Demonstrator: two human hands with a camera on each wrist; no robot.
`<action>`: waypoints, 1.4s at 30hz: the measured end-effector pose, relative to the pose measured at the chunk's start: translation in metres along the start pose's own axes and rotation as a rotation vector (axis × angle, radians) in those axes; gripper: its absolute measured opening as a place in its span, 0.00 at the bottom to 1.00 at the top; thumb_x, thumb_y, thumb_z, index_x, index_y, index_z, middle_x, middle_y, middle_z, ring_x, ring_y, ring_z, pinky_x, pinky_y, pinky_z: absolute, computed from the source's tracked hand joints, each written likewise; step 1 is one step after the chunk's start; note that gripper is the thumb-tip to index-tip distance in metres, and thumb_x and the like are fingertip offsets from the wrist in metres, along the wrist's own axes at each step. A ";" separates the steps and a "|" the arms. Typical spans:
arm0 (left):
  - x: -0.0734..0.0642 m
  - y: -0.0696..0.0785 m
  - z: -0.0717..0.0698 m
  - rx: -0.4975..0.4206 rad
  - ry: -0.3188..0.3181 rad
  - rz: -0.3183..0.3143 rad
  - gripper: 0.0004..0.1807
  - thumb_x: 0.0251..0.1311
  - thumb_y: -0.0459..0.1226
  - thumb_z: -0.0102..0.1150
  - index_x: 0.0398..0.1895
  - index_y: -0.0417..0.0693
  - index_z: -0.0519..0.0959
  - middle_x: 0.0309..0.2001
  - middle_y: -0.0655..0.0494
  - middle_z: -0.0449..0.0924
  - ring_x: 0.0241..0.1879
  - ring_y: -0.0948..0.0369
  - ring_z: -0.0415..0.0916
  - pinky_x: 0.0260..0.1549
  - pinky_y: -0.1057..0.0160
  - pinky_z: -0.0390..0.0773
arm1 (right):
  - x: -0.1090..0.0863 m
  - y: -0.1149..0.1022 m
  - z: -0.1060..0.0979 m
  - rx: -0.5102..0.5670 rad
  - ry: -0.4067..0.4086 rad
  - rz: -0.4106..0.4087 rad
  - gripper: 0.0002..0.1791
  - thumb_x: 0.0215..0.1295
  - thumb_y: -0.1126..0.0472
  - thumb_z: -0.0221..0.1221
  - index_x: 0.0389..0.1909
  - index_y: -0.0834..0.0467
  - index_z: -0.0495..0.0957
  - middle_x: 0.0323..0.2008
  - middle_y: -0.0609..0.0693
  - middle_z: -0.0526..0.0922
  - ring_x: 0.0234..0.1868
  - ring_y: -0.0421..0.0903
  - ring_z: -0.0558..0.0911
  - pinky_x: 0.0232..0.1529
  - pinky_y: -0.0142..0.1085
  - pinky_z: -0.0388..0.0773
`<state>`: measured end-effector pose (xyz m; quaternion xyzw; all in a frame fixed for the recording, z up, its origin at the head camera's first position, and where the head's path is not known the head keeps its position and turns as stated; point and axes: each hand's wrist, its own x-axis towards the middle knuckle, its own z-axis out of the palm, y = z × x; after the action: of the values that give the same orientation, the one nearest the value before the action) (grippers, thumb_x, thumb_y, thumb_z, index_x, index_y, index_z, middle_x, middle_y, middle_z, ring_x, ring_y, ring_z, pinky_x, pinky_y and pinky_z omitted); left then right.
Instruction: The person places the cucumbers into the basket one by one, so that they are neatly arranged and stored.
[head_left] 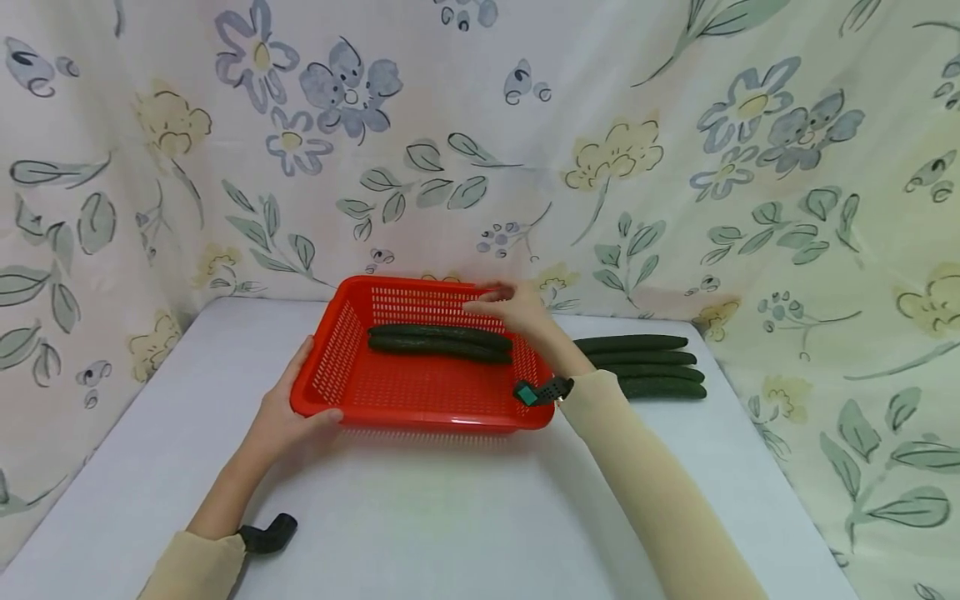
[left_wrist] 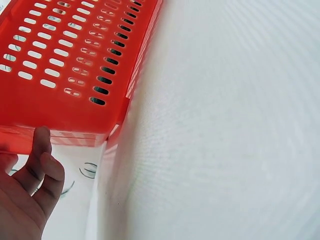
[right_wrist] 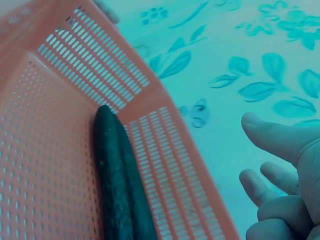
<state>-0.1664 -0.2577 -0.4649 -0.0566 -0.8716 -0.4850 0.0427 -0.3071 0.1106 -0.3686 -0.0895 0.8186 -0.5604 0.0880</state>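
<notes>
A red perforated plastic basket (head_left: 423,417) stands toward the back of the white table. Two dark green cucumbers (head_left: 441,343) lie side by side in it along the far wall. My left hand (head_left: 279,423) holds the basket's front left corner, thumb by the front rim and fingers along the left side. In the left wrist view, bent fingers (left_wrist: 50,175) show beneath the rim. Over the far right part of the basket hovers my right hand (head_left: 522,312), holding nothing. The right wrist view shows its thumb extended and fingers loosely bent, apart from the basket wall (right_wrist: 180,150).
Several more cucumbers (head_left: 660,387) lie in a row on the table (head_left: 420,517), right of the basket and partly behind my right forearm. A floral curtain (head_left: 465,108) hangs behind the table and along both sides.
</notes>
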 end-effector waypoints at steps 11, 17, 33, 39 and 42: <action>0.000 0.000 0.002 0.007 0.002 -0.001 0.65 0.60 0.46 0.76 0.88 0.69 0.36 0.81 0.37 0.57 0.71 0.37 0.65 0.52 0.42 0.85 | -0.052 0.039 -0.057 0.021 0.114 0.032 0.32 0.65 0.44 0.73 0.67 0.49 0.79 0.58 0.51 0.83 0.65 0.54 0.75 0.59 0.59 0.75; 0.000 -0.002 0.002 0.009 0.002 -0.006 0.65 0.60 0.44 0.76 0.88 0.69 0.36 0.81 0.36 0.57 0.70 0.37 0.66 0.45 0.68 0.79 | -0.075 0.071 -0.084 0.044 0.200 0.061 0.31 0.66 0.44 0.73 0.67 0.48 0.79 0.55 0.47 0.86 0.51 0.46 0.78 0.42 0.40 0.75; 0.000 0.004 0.000 0.004 -0.020 0.004 0.65 0.60 0.44 0.76 0.88 0.68 0.36 0.80 0.35 0.57 0.70 0.36 0.65 0.49 0.40 0.86 | -0.118 0.146 -0.133 0.164 0.317 0.103 0.37 0.68 0.50 0.73 0.75 0.55 0.72 0.56 0.36 0.84 0.32 0.37 0.70 0.25 0.31 0.64; -0.002 0.002 0.001 0.005 -0.014 -0.005 0.65 0.60 0.44 0.76 0.88 0.68 0.36 0.80 0.36 0.57 0.70 0.38 0.66 0.47 0.57 0.85 | -0.127 0.166 -0.138 0.174 0.360 0.119 0.38 0.66 0.52 0.74 0.75 0.55 0.72 0.54 0.33 0.84 0.28 0.38 0.68 0.24 0.32 0.64; -0.001 0.003 0.001 0.004 -0.009 0.001 0.65 0.60 0.44 0.76 0.88 0.67 0.36 0.81 0.36 0.57 0.70 0.38 0.66 0.45 0.66 0.82 | -0.129 0.174 -0.142 0.159 0.400 0.109 0.38 0.66 0.52 0.74 0.73 0.56 0.73 0.52 0.32 0.85 0.23 0.36 0.65 0.22 0.30 0.64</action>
<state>-0.1646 -0.2557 -0.4627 -0.0593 -0.8728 -0.4829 0.0392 -0.2247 0.3319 -0.4749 0.0750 0.7767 -0.6242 -0.0395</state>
